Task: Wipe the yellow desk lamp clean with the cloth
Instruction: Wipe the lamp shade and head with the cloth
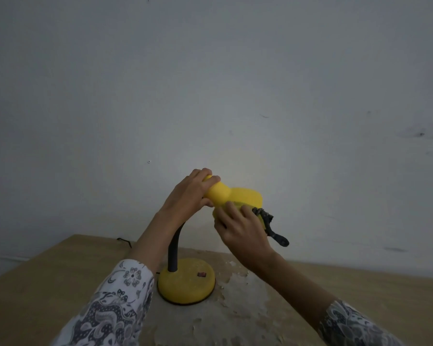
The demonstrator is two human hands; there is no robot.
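Note:
A yellow desk lamp stands on the table, with a round yellow base (185,283), a dark bent neck (174,250) and a yellow shade (238,196) tilted to the right. My left hand (188,193) is wrapped around the narrow back end of the shade. My right hand (243,231) presses a dark cloth (270,223) against the shade's near lower side. A twisted tail of the cloth hangs out to the right of my fingers. Most of the cloth is hidden under my hand.
The wooden table (48,283) has a worn, peeling patch (235,308) in front of and to the right of the lamp base. A red switch (202,274) sits on the base. A black cord (124,240) runs off the table's back edge. A bare grey wall rises behind.

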